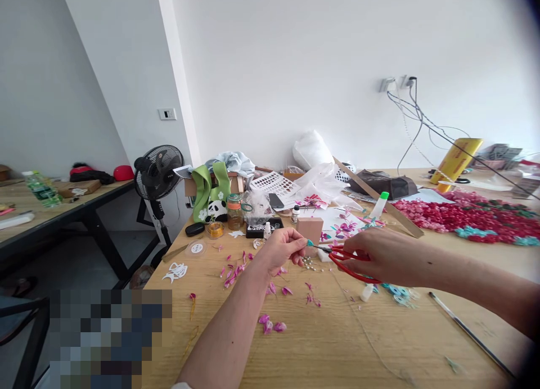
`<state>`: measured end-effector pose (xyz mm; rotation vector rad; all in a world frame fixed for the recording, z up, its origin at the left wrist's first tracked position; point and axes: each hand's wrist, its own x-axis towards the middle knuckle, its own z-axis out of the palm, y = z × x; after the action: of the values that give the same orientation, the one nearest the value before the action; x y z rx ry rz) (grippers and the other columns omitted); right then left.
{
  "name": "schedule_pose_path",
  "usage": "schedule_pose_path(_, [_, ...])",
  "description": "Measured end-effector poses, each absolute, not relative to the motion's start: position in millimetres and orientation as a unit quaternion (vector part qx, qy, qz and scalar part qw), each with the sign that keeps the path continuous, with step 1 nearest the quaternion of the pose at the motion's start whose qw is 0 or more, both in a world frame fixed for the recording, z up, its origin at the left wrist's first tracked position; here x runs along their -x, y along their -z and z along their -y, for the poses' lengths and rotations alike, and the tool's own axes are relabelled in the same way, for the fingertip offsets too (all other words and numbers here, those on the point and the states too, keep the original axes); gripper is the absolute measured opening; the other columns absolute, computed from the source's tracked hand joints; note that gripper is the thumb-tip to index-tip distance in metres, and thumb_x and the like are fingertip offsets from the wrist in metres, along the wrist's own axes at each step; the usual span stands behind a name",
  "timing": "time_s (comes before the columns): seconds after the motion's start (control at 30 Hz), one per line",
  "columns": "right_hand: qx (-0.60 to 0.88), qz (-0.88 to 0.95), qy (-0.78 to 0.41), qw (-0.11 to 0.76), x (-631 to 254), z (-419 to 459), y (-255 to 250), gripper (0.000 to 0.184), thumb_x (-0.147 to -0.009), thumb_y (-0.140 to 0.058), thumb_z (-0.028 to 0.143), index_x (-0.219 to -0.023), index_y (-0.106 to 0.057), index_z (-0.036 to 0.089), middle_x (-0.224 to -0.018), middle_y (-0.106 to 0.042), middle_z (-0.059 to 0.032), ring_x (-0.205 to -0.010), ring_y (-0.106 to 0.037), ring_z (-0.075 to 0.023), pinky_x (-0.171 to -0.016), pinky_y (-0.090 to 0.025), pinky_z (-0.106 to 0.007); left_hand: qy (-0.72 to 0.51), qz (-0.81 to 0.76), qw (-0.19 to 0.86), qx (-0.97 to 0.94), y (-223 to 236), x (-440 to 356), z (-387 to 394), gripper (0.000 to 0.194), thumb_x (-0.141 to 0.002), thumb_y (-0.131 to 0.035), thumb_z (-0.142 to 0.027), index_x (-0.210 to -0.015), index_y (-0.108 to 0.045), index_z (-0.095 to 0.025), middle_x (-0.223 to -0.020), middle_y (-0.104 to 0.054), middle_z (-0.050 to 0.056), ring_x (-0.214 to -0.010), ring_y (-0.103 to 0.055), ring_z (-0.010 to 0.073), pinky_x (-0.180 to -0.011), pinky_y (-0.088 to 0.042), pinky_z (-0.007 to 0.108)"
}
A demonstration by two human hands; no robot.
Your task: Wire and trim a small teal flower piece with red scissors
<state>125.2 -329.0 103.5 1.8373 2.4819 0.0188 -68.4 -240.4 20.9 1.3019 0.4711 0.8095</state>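
My left hand (282, 248) hovers over the wooden table (329, 344), its fingers pinched on a small teal paper piece (311, 243). My right hand (371, 255) is closed around red-handled scissors (343, 258), whose blades point left and meet the teal piece. Pink petals (270, 324) lie scattered on the table below my hands. A cluster of small pearl beads (309, 262) sits just under the scissors' tip.
A small wooden block (310, 229), a green-capped glue bottle (379, 204), a jar (234, 211) and a panda bag (213, 198) stand behind my hands. Red and teal paper flowers (472, 217) cover the right. A thin rod (468, 333) lies front right. A fan (158, 172) stands at left.
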Motion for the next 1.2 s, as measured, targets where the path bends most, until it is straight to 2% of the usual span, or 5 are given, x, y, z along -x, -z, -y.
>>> schedule_pose_path(0.53, [-0.592,-0.804,-0.038,0.037,-124.9,329.4,-102.3,0.037,-0.089,-0.046,0.04,-0.059,-0.056,0.02,-0.056,-0.059,-0.0035,-0.052,-0.049,-0.0161,-0.051,-0.023,-0.028,-0.366,-0.215,0.696,-0.58,-20.9,67.4,241.9,0.039,-0.061,-0.075,-0.043,-0.071,-0.051,-0.014,-0.053,-0.053,-0.004,-0.039,-0.043,0.0051,-0.043,-0.036,0.021])
schedule_pose_path(0.8, [-0.599,-0.799,-0.037,0.04,-128.6,331.7,-97.9,0.039,-0.091,-0.042,0.046,-0.067,-0.062,0.022,-0.061,-0.061,-0.0052,-0.056,-0.054,-0.0184,-0.052,-0.027,-0.029,-0.382,-0.21,0.696,-0.57,-19.9,67.6,239.5,0.035,-0.064,-0.073,-0.041,-0.07,-0.05,-0.015,-0.054,-0.054,-0.004,-0.039,-0.041,0.0045,-0.045,-0.041,0.022])
schedule_pose_path(1.07, [-0.615,-0.787,-0.013,0.036,-141.1,331.9,-96.4,0.047,-0.089,-0.037,0.058,-0.066,-0.057,0.022,-0.065,-0.062,-0.0045,-0.06,-0.053,-0.0199,-0.054,-0.028,-0.03,-0.39,-0.215,0.701,-0.556,-20.0,67.1,237.4,0.036,-0.062,-0.074,-0.04,-0.07,-0.049,-0.015,-0.053,-0.054,-0.004,-0.037,-0.04,0.0037,-0.043,-0.04,0.021])
schedule_pose_path(1.2, [-0.617,-0.787,0.008,0.03,-140.4,332.5,-98.0,0.048,-0.089,-0.035,0.058,-0.067,-0.058,0.022,-0.066,-0.062,-0.0054,-0.06,-0.053,-0.0198,-0.055,-0.029,-0.03,-0.387,-0.209,0.706,-0.555,-19.9,66.4,237.8,0.036,-0.062,-0.074,-0.04,-0.07,-0.049,-0.014,-0.053,-0.054,-0.004,-0.037,-0.04,0.0038,-0.044,-0.04,0.021])
